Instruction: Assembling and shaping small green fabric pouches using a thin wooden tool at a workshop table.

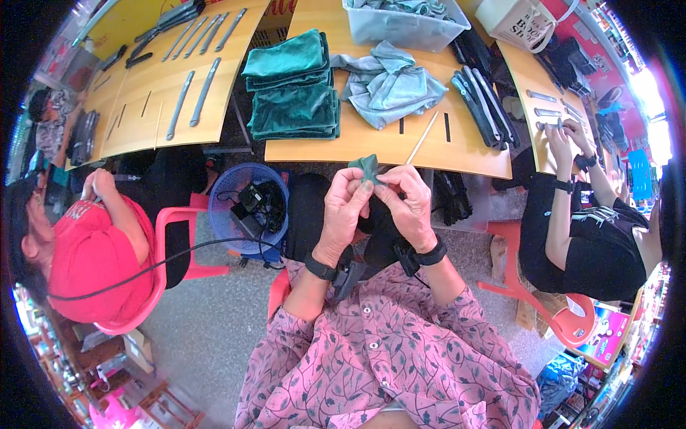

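My left hand and my right hand meet in front of my chest, both pinching a small piece of dark green velvet fabric. Only its top corner shows above my fingers. Just beyond them is the near edge of a wooden table. On it lie a thin wooden stick, a stack of folded green velvet and a crumpled grey-blue cloth. Both wrists carry black bands.
A grey plastic bin and several black-and-grey straps sit on the table. A blue basket with cables stands on the floor at left. A person in red sits left; a person in black works right.
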A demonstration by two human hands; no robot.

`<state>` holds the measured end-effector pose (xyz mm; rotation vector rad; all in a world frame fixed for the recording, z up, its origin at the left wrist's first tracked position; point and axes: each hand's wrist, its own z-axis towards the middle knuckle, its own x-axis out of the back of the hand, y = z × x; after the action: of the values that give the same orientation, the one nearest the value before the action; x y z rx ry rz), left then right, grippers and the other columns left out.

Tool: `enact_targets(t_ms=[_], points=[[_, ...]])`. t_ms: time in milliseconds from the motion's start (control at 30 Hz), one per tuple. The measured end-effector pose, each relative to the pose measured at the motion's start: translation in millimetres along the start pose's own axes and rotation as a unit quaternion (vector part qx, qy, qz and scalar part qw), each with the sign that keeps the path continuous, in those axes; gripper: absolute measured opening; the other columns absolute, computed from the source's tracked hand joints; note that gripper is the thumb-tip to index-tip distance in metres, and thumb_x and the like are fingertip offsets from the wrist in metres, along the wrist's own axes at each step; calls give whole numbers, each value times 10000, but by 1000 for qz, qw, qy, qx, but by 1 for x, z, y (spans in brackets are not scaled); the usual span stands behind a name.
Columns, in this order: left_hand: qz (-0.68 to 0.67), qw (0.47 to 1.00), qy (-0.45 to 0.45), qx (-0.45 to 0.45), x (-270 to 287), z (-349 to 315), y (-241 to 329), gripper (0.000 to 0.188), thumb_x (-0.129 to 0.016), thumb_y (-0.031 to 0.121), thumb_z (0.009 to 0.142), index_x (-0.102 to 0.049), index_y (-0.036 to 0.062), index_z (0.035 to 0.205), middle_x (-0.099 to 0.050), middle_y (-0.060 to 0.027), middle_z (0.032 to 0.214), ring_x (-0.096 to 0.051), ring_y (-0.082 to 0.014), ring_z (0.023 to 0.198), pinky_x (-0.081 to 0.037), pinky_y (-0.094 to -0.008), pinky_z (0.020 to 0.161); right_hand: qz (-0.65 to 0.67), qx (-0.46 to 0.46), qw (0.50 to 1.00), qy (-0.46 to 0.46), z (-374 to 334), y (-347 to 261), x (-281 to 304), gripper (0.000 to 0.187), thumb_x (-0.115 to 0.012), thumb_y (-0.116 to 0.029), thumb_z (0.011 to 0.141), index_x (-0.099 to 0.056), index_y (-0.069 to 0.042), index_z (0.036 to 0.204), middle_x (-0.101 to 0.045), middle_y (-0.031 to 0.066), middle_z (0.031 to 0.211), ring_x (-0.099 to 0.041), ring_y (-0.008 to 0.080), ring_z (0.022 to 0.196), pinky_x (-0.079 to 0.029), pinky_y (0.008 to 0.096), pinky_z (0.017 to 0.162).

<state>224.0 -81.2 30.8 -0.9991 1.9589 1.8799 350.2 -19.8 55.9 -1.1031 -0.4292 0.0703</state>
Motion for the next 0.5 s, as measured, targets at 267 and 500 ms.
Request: enact_targets(t_ms=[267,500], points=[[100,995,-5,-22,-9,1,-2,257,-647,105,937,-513,34,1144,-631,4,790,-497,-39,567,-401,-183,505,-20,13,999,49,-5,11,0,141,-680,69,795,-622,-11,896,-597,90,879,-592,183,747,-484,278,661],[49,998,33,-11,-11,-1,-14,257,-687,63,897,-571,9,1120,-666,-26,793,-510,-50,511,-416,-194,467,-53,10,996,71,-7,21,-7,86,-630,36,849,-556,-2,874,-560,108,861,-566,238,767,-473,320,689]])
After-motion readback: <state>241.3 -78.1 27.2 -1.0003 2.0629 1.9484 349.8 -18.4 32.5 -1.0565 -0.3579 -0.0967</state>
